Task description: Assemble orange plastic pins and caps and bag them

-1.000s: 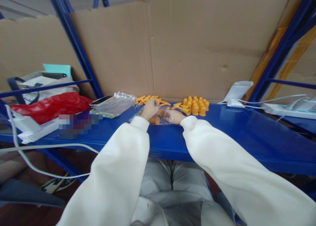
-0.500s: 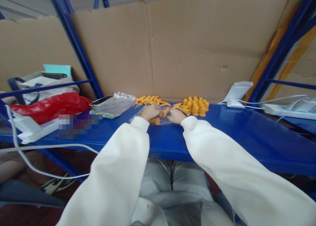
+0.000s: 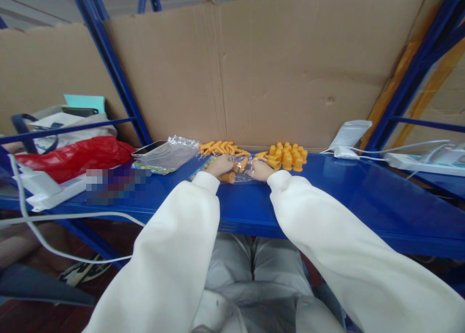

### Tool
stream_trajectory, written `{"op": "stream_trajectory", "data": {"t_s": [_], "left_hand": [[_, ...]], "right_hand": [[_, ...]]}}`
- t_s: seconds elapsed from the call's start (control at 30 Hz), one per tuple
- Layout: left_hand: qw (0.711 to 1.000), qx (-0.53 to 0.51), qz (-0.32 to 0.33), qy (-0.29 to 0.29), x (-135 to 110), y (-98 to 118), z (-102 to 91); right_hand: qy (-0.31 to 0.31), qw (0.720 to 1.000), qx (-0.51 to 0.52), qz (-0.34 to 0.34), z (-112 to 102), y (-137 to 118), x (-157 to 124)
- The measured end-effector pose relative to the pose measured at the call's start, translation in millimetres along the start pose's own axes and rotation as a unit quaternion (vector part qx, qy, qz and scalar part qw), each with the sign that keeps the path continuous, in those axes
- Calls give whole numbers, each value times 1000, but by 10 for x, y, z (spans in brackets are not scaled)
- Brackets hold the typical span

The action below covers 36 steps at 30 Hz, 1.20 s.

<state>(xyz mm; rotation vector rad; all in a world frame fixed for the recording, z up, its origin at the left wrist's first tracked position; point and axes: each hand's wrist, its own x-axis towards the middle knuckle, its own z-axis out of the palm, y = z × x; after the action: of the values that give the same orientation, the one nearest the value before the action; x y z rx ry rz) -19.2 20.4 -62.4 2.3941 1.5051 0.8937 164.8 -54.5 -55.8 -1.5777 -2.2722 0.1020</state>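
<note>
Near the middle of the blue shelf my left hand (image 3: pixel 220 165) is closed at the left edge of a clear plastic bag (image 3: pixel 242 179). My right hand (image 3: pixel 260 170) is closed on the bag's right side. An orange plastic piece (image 3: pixel 240 166) lies in or under the film between my hands; which one I cannot tell. Below my left fingers an orange cone-like piece (image 3: pixel 227 178) lies on its side. Behind my hands is a row of orange forked pieces (image 3: pixel 218 148). Several orange cup-shaped pieces (image 3: pixel 290 156) stand right of my right hand. My fingertips are partly hidden.
A stack of clear plastic packets (image 3: pixel 170 158) with a phone (image 3: pixel 148 149) lies to the left. Farther left are a red plastic bag (image 3: pixel 80 156) and a white power strip (image 3: pixel 65 192) with cables. Cardboard (image 3: pixel 272 71) walls the back. Blue posts (image 3: pixel 112 66) flank the shelf.
The orange piece between my hands has tilted and sits lower, with film around it. My right hand has shifted very slightly. My left hand stays in nearly the same place.
</note>
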Motion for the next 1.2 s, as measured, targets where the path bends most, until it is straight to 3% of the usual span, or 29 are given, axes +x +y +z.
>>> {"op": "stream_trajectory", "data": {"t_s": [0.07, 0.2, 0.33, 0.4, 0.63, 0.77, 1.0, 1.1, 1.2], "left_hand": [[999, -31, 7, -5, 1, -28, 1], [995, -83, -40, -25, -29, -40, -20], [993, -83, -51, -61, -68, 12, -78], [992, -72, -79, -73, -83, 46, -110], [988, -52, -122, -78, -66, 30, -108], [989, -81, -119, -44, -16, -53, -72], [991, -98, -85, -14, -4, -121, -33], [991, -97, -91, -4, -18, -125, -10], [996, -78, -51, -2, -29, -121, 2]], "right_hand": [[-1, 1000, 11, 18, -69, -23, -12], [33, 997, 20, 65, -261, 8, -53], [140, 975, -16, 169, -421, 160, -112], [156, 969, -26, 189, -439, 262, -123], [31, 988, -43, 145, -263, 506, -74], [25, 989, -54, 133, -198, 521, -75], [126, 981, 6, 144, -229, 511, -47], [181, 969, 52, 162, -285, 510, -22], [248, 950, 81, 169, -343, 510, 1]]}}
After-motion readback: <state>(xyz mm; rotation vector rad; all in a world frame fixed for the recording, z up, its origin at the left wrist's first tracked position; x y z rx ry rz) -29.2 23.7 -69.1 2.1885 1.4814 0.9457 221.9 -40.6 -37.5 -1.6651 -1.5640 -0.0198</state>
